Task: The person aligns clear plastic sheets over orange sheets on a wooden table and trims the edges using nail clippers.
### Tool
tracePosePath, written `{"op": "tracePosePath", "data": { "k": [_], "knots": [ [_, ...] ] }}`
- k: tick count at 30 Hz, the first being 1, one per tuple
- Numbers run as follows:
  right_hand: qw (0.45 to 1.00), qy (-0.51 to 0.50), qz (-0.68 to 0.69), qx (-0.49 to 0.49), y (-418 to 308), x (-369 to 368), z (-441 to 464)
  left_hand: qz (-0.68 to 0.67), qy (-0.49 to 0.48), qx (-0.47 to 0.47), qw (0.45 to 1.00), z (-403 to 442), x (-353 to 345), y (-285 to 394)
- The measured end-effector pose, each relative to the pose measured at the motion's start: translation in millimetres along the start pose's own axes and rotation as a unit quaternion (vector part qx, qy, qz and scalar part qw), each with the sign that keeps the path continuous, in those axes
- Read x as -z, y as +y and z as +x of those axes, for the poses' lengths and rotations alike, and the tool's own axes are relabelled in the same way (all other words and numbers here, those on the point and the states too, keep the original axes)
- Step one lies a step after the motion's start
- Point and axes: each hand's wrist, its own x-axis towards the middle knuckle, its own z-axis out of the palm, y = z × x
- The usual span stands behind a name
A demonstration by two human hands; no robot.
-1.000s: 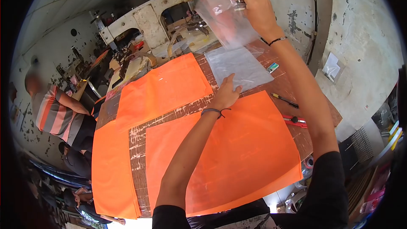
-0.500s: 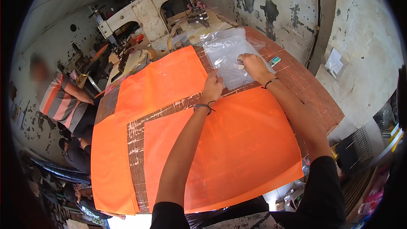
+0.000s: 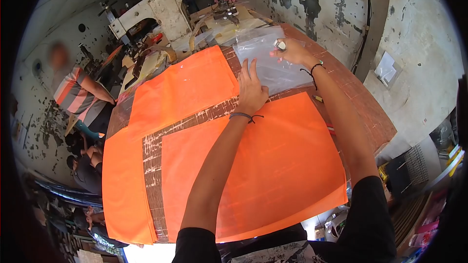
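A stack of clear plastic sheets (image 3: 285, 75) lies on the brown table. My left hand (image 3: 252, 90) rests with fingers stretched at the left edge of these sheets, holding nothing. Over their upper right part, my right hand (image 3: 295, 52) is closed around a small shiny silver-and-white object (image 3: 280, 45), whose kind I cannot make out. Below both hands, a large orange fabric sheet (image 3: 287, 165) with a translucent look spreads towards my body. Another pile of orange sheets (image 3: 185, 85) lies left of my left hand.
More orange sheets (image 3: 124, 185) lie along the left side of the worn brown table (image 3: 360, 102). A large whitish machine (image 3: 168, 9) and scraps stand at the back. A person in a striped shirt (image 3: 83, 92) stands at the left. A peeling wall (image 3: 336, 19) borders the right.
My left hand has gone from curled to stretched out on the plastic. The right hand has moved up, with the silver object now showing. The plastic sheets lie flatter.
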Motion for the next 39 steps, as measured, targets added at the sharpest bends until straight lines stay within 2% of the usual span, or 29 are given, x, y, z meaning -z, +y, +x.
{"op": "tracePosePath", "data": {
  "k": [1,3,4,5,6,8,10,14,16,17,19,21,23,25,27,28,30,31,33,35,37,39],
  "knots": [
    [0.999,0.026,-0.036,0.02,0,1,4,0.0,0.0,0.001,1.0,2,2,-1],
    [0.995,0.053,-0.073,0.039,-10,-2,4,0.019,-0.104,-0.018,0.994,4,5,-6],
    [0.974,0.154,-0.151,0.067,-15,-5,2,0.018,-0.104,-0.02,0.994,5,5,-7],
    [0.936,0.251,-0.227,0.093,-20,-5,0,0.011,-0.19,0.004,0.982,5,5,-7],
    [0.936,0.252,-0.227,0.093,-25,0,2,0.005,-0.273,0.029,0.961,4,5,-8],
    [0.911,0.351,-0.215,0.029,-40,13,8,0.012,-0.262,0.042,0.964,1,1,-2],
    [0.882,0.421,-0.201,0.065,-65,32,1,0.018,-0.25,0.056,0.966,-1,-2,1],
    [0.77,0.586,-0.189,0.167,-108,83,-8,0.05,-0.258,0.047,0.964,-1,-2,0],
    [0.778,0.578,-0.101,0.225,-152,97,-38,0.039,-0.267,0.051,0.961,1,-3,-2],
    [0.778,0.577,-0.104,0.225,-164,103,-52,0.039,-0.257,0.034,0.965,0,-7,-7],
    [0.754,0.531,-0.2,0.331,-178,109,-81,0.033,-0.248,0.02,0.968,-2,-9,-15],
    [0.789,0.431,-0.226,0.376,-193,91,-126,0.098,-0.185,-0.054,0.976,-6,-4,-25],
    [0.837,0.328,-0.271,0.344,-176,81,-166,0.065,-0.156,-0.025,0.985,-5,16,-24],
    [0.822,0.278,-0.293,0.402,-170,48,-209,0.036,-0.129,0.003,0.991,-10,40,-21],
    [0.817,0.216,-0.368,0.388,-154,20,-249,-0.073,-0.216,0.05,0.972,-20,62,-22],
    [0.842,0.19,-0.361,0.354,-147,2,-269,-0.074,-0.219,0.051,0.971,-30,71,-21],
    [0.885,0.135,-0.335,0.295,-134,-29,-301,-0.13,-0.252,0.12,0.951,-52,87,-21],
    [0.905,0.106,-0.315,0.266,-130,-42,-315,-0.13,-0.258,0.122,0.949,-59,91,-27],
    [0.92,0.092,-0.293,0.242,-128,-63,-340,-0.2,-0.223,0.192,0.935,-66,92,-38],
    [0.932,0.084,-0.276,0.219,-127,-78,-356,-0.209,-0.212,0.186,0.936,-70,92,-36],
    [0.955,0.112,-0.202,0.184,-124,-90,-365,-0.218,-0.197,0.177,0.939,-72,93,-28],
    [0.964,0.136,-0.159,0.166,-123,-112,-372,-0.161,-0.299,0.082,0.937,-73,95,-4]
  ]
}}
